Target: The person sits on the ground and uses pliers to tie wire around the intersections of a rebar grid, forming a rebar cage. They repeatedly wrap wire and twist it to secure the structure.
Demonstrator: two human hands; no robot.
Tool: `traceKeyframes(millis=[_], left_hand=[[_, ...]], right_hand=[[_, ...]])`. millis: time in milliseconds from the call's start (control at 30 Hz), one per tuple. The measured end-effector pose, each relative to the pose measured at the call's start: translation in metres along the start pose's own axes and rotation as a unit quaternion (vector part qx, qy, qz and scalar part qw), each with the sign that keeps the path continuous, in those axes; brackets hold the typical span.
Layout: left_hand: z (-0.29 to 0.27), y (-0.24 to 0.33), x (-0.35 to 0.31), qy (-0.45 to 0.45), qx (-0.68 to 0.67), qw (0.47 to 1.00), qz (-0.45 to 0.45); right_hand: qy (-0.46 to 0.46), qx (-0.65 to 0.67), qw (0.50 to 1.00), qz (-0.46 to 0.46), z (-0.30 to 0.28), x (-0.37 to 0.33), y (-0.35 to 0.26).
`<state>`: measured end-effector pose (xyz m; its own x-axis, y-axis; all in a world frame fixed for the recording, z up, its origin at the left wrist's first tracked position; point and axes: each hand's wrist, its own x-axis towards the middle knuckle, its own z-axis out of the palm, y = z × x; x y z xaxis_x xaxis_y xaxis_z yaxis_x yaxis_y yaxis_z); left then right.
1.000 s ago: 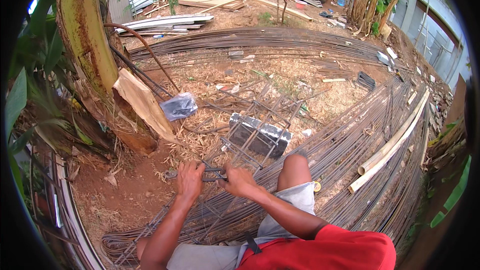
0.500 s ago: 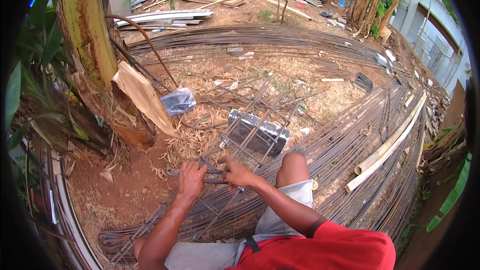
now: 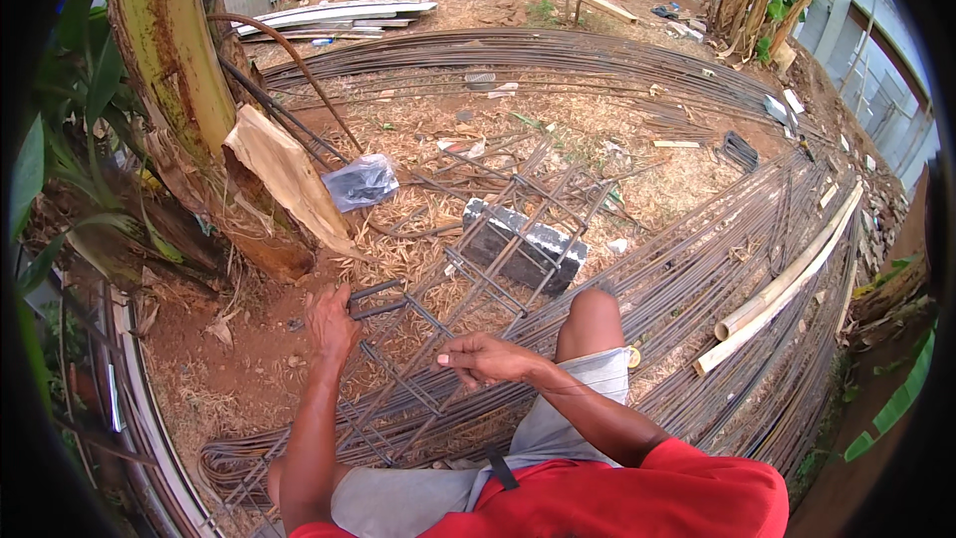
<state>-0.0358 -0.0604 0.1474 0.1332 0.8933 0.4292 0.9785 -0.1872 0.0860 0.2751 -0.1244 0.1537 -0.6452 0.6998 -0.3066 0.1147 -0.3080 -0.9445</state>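
Observation:
A long cage of rusty reinforcing bars (image 3: 423, 314) with square stirrups runs across in front of me, its far part resting over a dark block with white edges (image 3: 525, 247). My left hand (image 3: 332, 322) is closed around the left side of a dark steel stirrup (image 3: 380, 308), whose two parallel sides stick out to the right toward the cage. Apart from it, my right hand (image 3: 488, 357) hovers over the cage with fingers curled and thumb toward the left. Whatever its fingers pinch is too small to make out.
Long loose rebar (image 3: 687, 269) covers the ground to the right, with bamboo poles (image 3: 787, 279) on top. Another bundle of bars (image 3: 478, 52) curves behind. A banana trunk (image 3: 164, 50) and a clear plastic bag (image 3: 360, 182) stand at left.
My left hand has moved left and slightly away from me with the stirrup. My right hand has come off the bars and shifted a little right and nearer.

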Motion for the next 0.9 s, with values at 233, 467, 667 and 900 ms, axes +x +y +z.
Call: traceKeyframes(millis=[233, 467, 667, 900], left_hand=[[-0.007, 0.011, -0.011, -0.013, -0.097, 0.982, 0.162], [-0.052, 0.033, 0.000, 0.058, -0.224, 0.947, 0.221], [-0.062, 0.018, 0.009, 0.052, -0.252, 0.945, 0.204], [-0.054, -0.047, 0.011, 0.042, -0.322, 0.946, 0.017]], right_hand=[[0.136, 0.181, 0.966, -0.124, -0.034, -0.033, -0.079], [0.166, 0.328, 0.928, -0.065, -0.083, -0.045, -0.045], [0.110, 0.281, 0.953, -0.040, -0.080, -0.050, -0.033], [0.020, 0.156, 0.986, -0.060, -0.060, -0.108, -0.053]])
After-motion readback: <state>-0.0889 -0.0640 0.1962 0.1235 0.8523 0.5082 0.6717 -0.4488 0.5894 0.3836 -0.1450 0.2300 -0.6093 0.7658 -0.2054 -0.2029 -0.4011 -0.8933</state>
